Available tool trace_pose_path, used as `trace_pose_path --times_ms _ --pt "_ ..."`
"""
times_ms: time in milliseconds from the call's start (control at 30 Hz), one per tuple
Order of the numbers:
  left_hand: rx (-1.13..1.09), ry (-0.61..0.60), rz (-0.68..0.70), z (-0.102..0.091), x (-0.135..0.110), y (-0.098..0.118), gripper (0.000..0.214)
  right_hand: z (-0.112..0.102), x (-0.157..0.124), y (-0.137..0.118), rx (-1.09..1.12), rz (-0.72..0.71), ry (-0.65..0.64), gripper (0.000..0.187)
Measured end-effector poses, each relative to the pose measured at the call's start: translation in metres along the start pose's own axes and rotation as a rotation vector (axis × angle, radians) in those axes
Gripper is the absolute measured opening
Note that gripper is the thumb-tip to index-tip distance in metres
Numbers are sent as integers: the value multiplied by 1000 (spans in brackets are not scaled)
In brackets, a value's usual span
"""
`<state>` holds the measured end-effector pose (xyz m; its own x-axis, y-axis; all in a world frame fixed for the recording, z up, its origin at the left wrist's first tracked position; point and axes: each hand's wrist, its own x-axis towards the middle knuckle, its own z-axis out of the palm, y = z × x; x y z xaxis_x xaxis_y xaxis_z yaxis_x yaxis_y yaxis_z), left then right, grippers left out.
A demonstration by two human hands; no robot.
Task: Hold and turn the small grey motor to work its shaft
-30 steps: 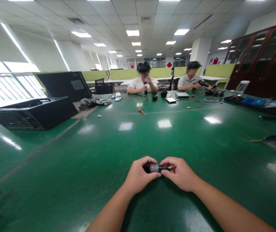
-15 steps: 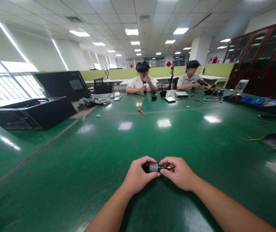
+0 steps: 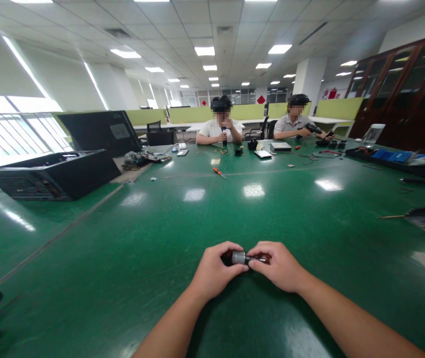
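The cylindrical part [image 3: 238, 257] lies sideways between the person's two hands, low over the near middle of the green table [image 3: 141, 223]; whether it rests on the surface or hangs just above it, I cannot tell. The left hand [image 3: 212, 276] is curled around the grey barrel, thumb on the near side and fingers on the far side. The right hand [image 3: 279, 268] is narrowed around the slimmer, dark shaft [image 3: 259, 259], whose bright tip shows between thumb and fingers.

The part looks metallic, so it should feel stiff and rather dense for its size, with little give and no obvious fragility. The smooth, rounded barrel could roll or slip under a light touch; it seems the best place for a firm wrap. The thin shaft offers less surface and probably suits a fingertip pinch, ideally kept in line with the barrel.
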<state>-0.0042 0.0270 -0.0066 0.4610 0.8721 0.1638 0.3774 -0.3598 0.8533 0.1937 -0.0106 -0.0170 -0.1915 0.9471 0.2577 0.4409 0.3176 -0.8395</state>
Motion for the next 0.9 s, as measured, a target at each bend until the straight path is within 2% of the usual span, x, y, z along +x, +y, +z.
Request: trace_pose_path --times_ms 900 --pt "20 7 -7 -2 0 4 30 -1 0 1 -20 6 1 13"
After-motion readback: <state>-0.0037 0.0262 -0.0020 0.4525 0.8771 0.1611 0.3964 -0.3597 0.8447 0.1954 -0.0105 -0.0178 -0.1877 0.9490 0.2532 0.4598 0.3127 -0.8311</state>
